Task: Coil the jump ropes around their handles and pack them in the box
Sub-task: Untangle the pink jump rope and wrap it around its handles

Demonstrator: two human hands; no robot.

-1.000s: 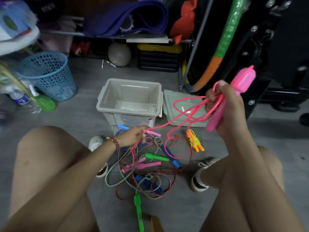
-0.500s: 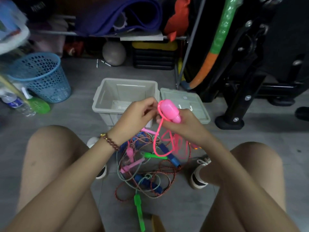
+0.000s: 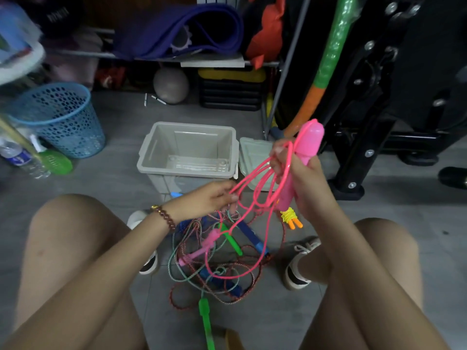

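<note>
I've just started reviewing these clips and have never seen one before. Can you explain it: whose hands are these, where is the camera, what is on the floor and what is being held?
There is no machine here. A seated person wears one camera on the head, and it looks down over their bare knees at their hands.

The right hand grips a thick pink plastic jump-rope handle, with loops of thin pink cord gathered against it. The left hand, the one with the bead bracelet, pinches that cord lower down.

On the grey tiled floor between the feet lies a tangled heap of other jump ropes. Beyond it stands an open grey plastic box with nothing showing inside, and its lid lies beside it. A small yellow rope bundle with orange handles is already coiled.
</note>
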